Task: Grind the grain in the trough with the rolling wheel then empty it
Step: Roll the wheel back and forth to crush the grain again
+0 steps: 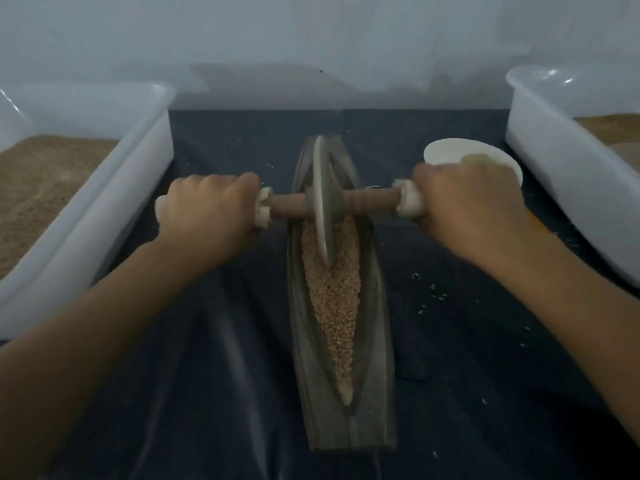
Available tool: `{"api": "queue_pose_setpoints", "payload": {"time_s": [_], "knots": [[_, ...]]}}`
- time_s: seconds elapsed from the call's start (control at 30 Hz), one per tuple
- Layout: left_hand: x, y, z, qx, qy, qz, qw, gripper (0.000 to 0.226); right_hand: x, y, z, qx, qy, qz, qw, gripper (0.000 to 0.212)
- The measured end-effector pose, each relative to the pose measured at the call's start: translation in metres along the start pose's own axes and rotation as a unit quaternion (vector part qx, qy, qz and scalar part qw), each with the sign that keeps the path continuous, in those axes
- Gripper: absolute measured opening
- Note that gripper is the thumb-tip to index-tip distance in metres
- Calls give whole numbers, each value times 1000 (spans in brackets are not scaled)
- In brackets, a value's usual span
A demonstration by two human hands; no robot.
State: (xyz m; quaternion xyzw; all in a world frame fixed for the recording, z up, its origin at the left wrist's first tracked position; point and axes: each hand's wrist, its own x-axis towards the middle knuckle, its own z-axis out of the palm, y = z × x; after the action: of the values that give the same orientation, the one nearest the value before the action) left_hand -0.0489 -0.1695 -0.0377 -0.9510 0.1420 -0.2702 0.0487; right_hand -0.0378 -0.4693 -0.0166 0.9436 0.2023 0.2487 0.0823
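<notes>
Gripping the axle [367, 201] ends, left hand [207, 206] and right hand [467, 206] should press evenly, rolling the wheel [322, 202] along the trough [377, 341] over the grain [332, 299].

You had bare worktop [214, 393] on both sides of the trough [341, 427] near you. A big white tub [114, 216] blocked the left, another tub [568, 188] the right, and a small white bowl [450, 152] sat just beside it.

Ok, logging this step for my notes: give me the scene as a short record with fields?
left hand: grips left end of axle
right hand: grips right end of axle
wheel: upright in trough, far half
trough: holds grain, not emptied
left tub: brown meal inside
right tub: brown material inside
bowl: behind right hand
</notes>
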Motion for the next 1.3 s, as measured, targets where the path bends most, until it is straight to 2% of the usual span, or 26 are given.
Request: {"api": "queue_pose_setpoints", "payload": {"time_s": [0.13,0.2,0.3,0.4,0.6,0.73,0.83,0.97,1.07,1.2,1.3], "knots": [[14,-6,15,-7,13,-27,1000,36,34,4,3,-53,9,-10,999,33],[9,-3,11,-9,18,-33,999,37,28,2,2,-34,3,-8,999,33],[-13,11,-12,-1,21,-32,999,41,-2,-5,-7,-4,-26,-7,1000,38],[-44,27,-45,0,17,-9,1000,39,-46,-12,-27,14,-40,-12,999,53],[-77,39,-79,33,36,33,998,41,-99,-9,-48,119,-24,-26,992,54],[-56,35,-61,41,18,32,998,47,-75,-13,-35,98,-52,-8,994,48],[-24,25,-38,49,-4,6,999,50,-45,-8,-8,79,-26,18,996,37],[17,8,-7,38,-34,-38,998,37,8,4,18,17,1,20,1000,42],[29,2,2,22,-32,-49,998,30,31,9,19,-9,6,8,1000,33],[7,10,-7,11,-33,-57,998,31,12,-2,2,-19,-6,8,1000,37],[-32,21,-33,7,-50,-32,998,38,-30,-13,-25,-18,-27,-4,999,42]]}}
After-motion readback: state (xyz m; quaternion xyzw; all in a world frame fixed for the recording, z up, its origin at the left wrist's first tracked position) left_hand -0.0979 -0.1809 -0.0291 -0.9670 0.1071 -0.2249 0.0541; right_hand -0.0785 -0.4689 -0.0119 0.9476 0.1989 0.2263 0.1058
